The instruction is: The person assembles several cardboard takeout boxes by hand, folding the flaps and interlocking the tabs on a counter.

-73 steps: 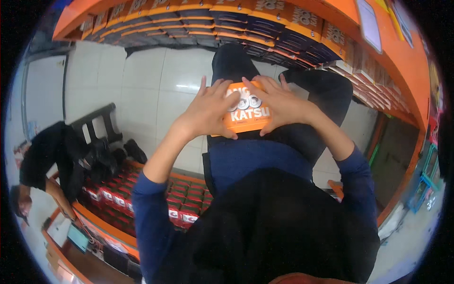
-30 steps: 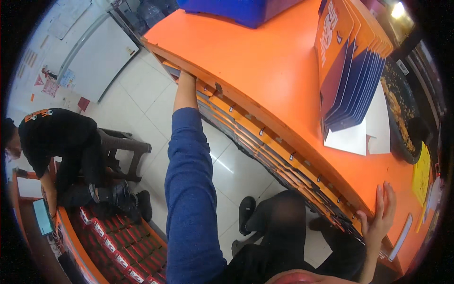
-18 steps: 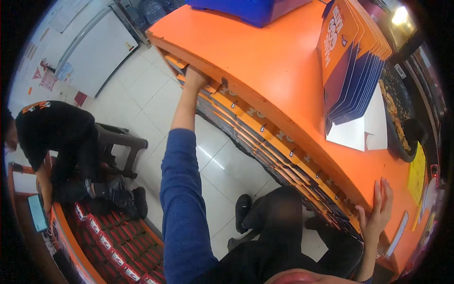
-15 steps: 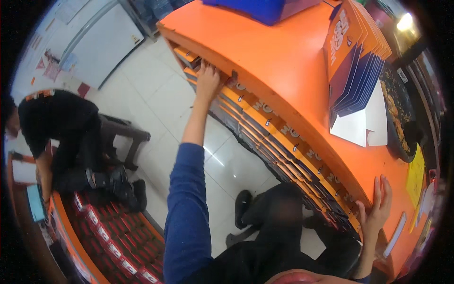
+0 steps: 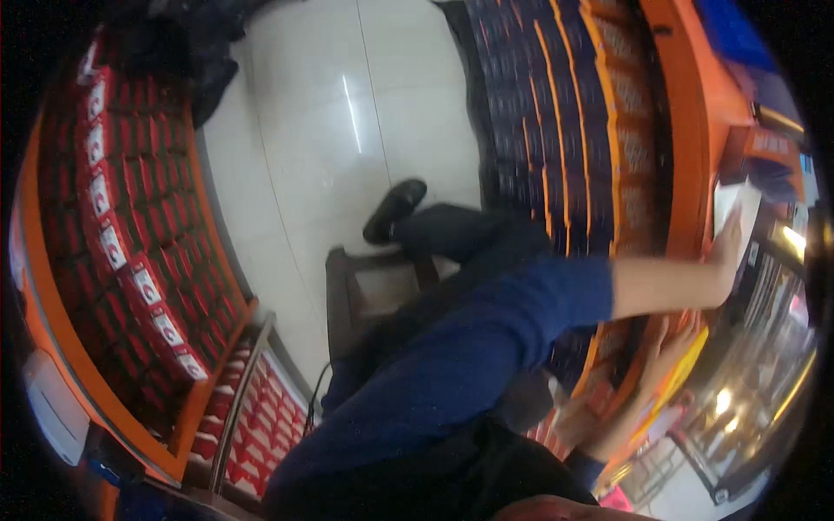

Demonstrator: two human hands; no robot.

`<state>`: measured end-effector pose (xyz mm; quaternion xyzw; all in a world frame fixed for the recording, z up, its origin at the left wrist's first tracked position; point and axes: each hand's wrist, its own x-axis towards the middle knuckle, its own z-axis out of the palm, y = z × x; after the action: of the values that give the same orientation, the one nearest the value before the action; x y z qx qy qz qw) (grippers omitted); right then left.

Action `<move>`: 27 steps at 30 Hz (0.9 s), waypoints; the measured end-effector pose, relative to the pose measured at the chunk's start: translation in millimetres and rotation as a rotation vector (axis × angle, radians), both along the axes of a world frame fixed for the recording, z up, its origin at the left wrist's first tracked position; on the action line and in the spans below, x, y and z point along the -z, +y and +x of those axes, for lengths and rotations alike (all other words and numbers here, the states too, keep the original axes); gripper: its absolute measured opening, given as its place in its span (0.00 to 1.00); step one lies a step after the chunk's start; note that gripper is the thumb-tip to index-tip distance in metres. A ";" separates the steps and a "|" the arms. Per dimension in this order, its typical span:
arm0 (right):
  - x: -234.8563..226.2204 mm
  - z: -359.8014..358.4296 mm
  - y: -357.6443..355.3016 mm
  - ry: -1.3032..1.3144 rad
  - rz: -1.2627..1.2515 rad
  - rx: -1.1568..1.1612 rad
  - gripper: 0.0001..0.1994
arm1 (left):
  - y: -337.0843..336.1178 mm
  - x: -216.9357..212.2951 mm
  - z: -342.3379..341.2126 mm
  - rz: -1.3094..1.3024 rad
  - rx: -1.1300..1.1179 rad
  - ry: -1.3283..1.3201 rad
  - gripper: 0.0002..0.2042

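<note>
My left arm in its blue sleeve reaches across to the right. Its hand (image 5: 726,256) is blurred, with the fingers pointing away from me beside a white sheet of paper (image 5: 734,201) on the orange counter; whether it grips the sheet I cannot make out. Nearer to me, my right hand (image 5: 658,358) lies at the counter's edge, fingers stretched and somewhat apart, next to a yellow sheet (image 5: 682,373). Behind the left hand stand orange-and-purple folded cards (image 5: 764,156), partly cut off by the rim of the view.
Under the orange counter (image 5: 691,130) are stacked rows of orange and dark purple packs (image 5: 556,130). Across the tiled floor (image 5: 304,113), an orange-edged shelf holds rows of red packs (image 5: 148,200). A dark stool (image 5: 343,295) stands by my leg. Glass-fronted equipment (image 5: 738,347) is at the right.
My view has swung to the right. My left hand has left the packs under the counter's far end and come over to the white paper. The right hand stays near the counter's edge.
</note>
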<state>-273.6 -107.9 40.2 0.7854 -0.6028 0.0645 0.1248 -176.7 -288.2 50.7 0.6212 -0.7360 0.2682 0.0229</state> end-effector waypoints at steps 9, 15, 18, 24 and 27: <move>8.7 -7.8 3.7 0.065 0.004 -0.095 0.30 | -99.9 5.6 36.6 0.161 0.351 1.170 0.18; 12.3 28.6 4.0 -0.072 0.049 -0.147 0.29 | -143.7 11.8 99.7 0.162 0.376 1.395 0.24; -21.2 -19.9 9.1 -0.148 -0.001 0.006 0.27 | -94.6 -41.5 96.9 0.226 0.739 0.762 0.16; -8.1 -3.0 3.7 -0.405 -0.052 -0.107 0.22 | -38.8 -38.6 154.8 -0.910 0.843 0.418 0.05; -5.4 -2.2 17.0 -0.609 -0.183 -0.074 0.22 | 17.4 -26.4 150.3 -0.759 0.804 0.402 0.10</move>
<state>-275.8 -90.9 45.6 0.7369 -0.5751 0.3551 0.0063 -26.5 -270.8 77.1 0.2803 -0.7476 0.3599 0.4826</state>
